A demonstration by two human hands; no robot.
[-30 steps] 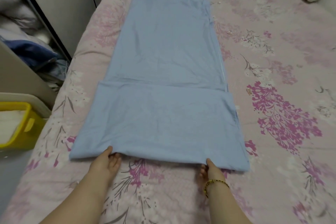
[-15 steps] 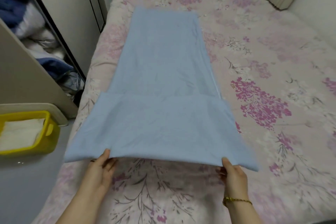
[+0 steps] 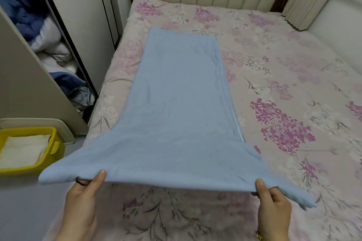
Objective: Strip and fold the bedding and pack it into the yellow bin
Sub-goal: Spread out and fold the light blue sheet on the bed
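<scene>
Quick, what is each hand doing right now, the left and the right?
Left hand: closed, pinching the near edge of the blue sheet, thumb on top.
Right hand: closed, pinching the same edge of the sheet, thumb on top.

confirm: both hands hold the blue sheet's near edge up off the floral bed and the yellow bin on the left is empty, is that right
Not empty: the head view shows white cloth lying in the yellow bin. The rest stands: left hand and right hand hold the near edge of the blue sheet above the floral bed.
</scene>
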